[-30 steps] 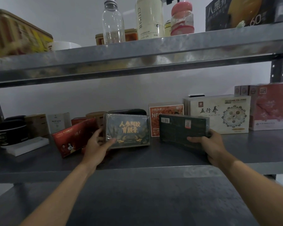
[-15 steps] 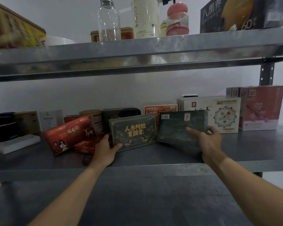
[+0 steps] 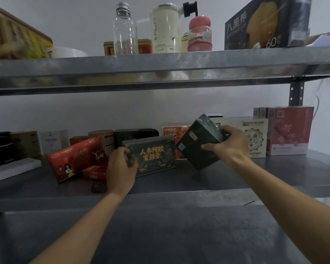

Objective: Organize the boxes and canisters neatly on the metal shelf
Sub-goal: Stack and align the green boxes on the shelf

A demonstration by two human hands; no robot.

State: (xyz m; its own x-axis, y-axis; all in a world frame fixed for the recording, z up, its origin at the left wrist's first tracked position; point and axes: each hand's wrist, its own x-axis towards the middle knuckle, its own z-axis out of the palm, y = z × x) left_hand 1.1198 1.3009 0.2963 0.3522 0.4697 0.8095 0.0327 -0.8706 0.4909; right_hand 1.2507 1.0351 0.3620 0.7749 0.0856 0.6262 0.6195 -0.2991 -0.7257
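While the grip of the left hand (image 3: pixel 121 168) clasped the edge of an upright dark green gold-lettered cardboard box (image 3: pixel 154 159) on the grey metal shelf (image 3: pixel 274 174), the right hand (image 3: pixel 231 146) clamped a tilted dark plastic-wrapped box (image 3: pixel 196 149) beside it. Mid-sorting, seemingly; next, that box likely needed standing upright alongside.

Only two hands and two forearms show of the person. The left hand (image 3: pixel 121 168) and the right hand (image 3: pixel 231 147) are bare. The left forearm (image 3: pixel 80 225) and the right forearm (image 3: pixel 286 191) are bare as well, from the wrist to the lower edge of the view, slim and smooth in outline. Dim light leaves fingernails and finer marks too blurred to tell.
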